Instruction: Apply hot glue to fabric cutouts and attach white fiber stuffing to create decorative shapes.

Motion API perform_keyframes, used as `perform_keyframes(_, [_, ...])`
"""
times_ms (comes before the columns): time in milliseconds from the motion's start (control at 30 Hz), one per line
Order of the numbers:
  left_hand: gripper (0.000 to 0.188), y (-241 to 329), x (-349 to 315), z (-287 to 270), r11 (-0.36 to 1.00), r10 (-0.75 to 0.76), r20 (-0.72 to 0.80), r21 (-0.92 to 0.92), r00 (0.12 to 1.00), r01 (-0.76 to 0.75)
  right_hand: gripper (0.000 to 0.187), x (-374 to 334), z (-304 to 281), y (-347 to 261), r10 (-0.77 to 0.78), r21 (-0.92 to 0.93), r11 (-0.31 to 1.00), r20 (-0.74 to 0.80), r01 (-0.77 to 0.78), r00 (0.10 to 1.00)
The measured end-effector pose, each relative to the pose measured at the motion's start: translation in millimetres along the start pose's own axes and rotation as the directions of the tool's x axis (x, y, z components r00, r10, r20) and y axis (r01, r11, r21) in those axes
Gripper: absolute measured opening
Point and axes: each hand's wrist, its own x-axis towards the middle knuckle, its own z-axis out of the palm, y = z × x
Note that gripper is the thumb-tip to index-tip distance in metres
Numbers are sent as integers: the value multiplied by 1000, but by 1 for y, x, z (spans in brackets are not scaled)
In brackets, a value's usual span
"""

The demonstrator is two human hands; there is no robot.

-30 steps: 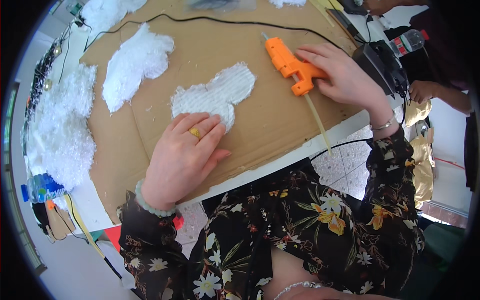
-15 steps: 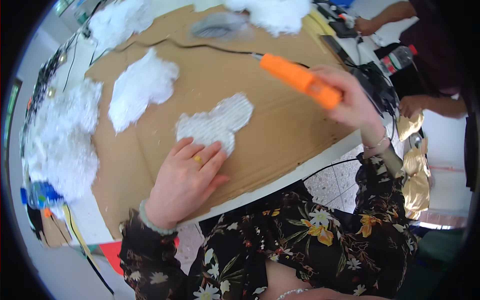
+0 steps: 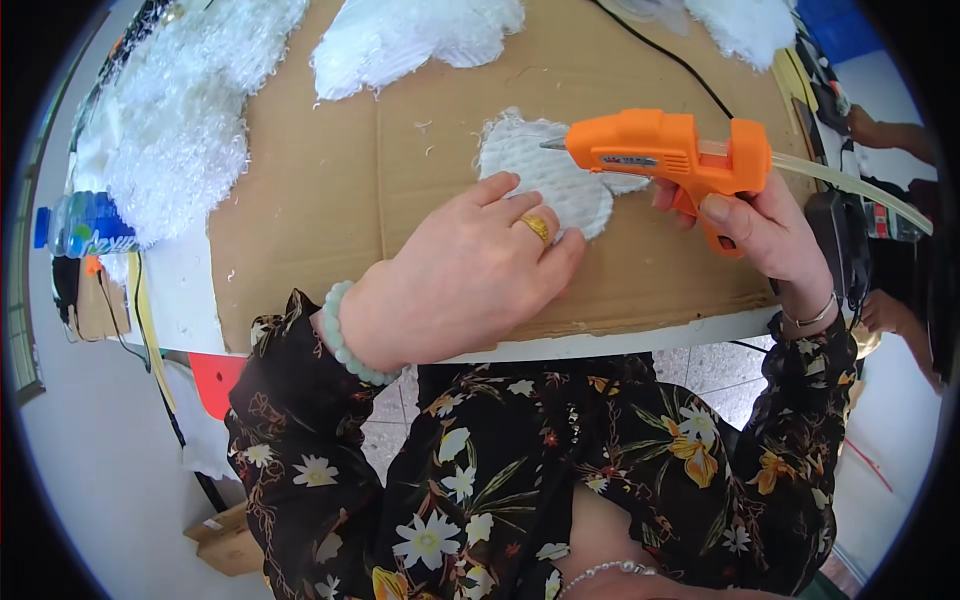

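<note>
A small white piece of quilted fabric (image 3: 563, 190) with a ragged, lobed outline lies on the brown cardboard (image 3: 330, 250). My left hand (image 3: 465, 270) rests on its near edge, fingers slightly bent and apart, with the fingertips touching it. In my right hand (image 3: 750, 228) is an orange hot glue gun (image 3: 640, 140), gripped by the handle. Its metal nozzle points left, just over the fabric's upper part; whether it touches cannot be made out. A long clear glue stick (image 3: 850, 180) juts from the gun's back.
White fluffy pieces (image 3: 180, 130) are heaped at the left, beside a blue-labelled bottle (image 3: 90, 225). Another white piece (image 3: 410, 45) lies farther back. A black cord (image 3: 670, 55) crosses the cardboard. Another person's hands (image 3: 880, 130) appear at the right edge.
The glue gun has swung from pointing away to pointing left, its nozzle now over the fabric. The view has shifted closer, and the fabric is turned differently under my left hand.
</note>
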Motion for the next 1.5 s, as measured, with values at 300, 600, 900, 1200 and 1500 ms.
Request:
perform_keyframes(300, [36, 5, 0, -4, 998, 51, 4, 41, 999, -51, 46, 3, 0, -9, 95, -266, 960, 15, -87, 995])
perform_keyframes(600, [37, 5, 3, -5, 999, 38, 54, 9, 998, -39, 44, 6, 0, -2, -16, -346, 938, 10, 19, 1000])
perform_keyframes(900, [38, 4, 3, -2, 999, 52, 20, 6, 998, -52, 41, 7, -1, -1, -13, -406, 914, 26, 22, 1000])
perform_keyframes(1200, [22, 4, 4, 5, 996, 93, -132, -1, 987, -94, 37, 8, -1, -2, -100, -455, 884, 45, 110, 994])
perform_keyframes(1500, [23, 2, 3, 6, 997, 65, -114, -43, 991, -70, 37, 0, -10, 0, 34, -423, 906, 4, -29, 999])
